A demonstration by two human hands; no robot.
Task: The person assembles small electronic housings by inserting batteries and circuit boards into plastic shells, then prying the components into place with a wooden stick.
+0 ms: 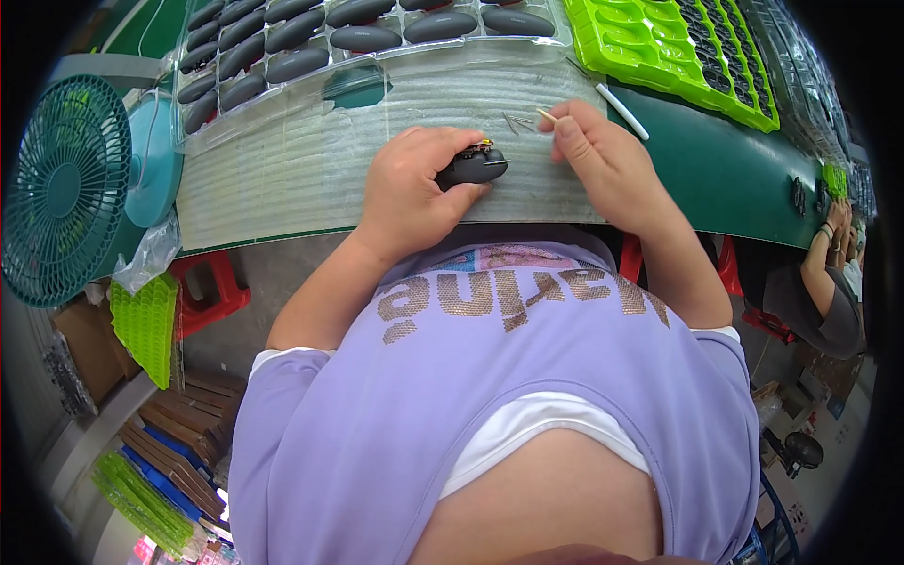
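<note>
My left hand [414, 184] is closed around a dark grey oval casing [476, 168], above the front part of a foam-covered bench. Small coloured parts, red and yellow, show along the casing's upper edge, and a thin light line crosses its right end. What lies under my fingers is hidden. To the right, my right hand [607, 165] pinches a short pale thin stick [546, 115] between thumb and forefinger, its tip pointing toward the casing but apart from it. Several thin sticks [516, 123] lie loose on the foam sheet [282, 179] between the hands.
A clear tray [377, 55] of dark oval casings stands at the back left. Bright green trays [650, 47], partly filled with black parts, are at the back right. A white pen-like tool [622, 111] lies beside my right hand. A teal fan [66, 188] stands left; another person's arm [821, 273] shows far right.
</note>
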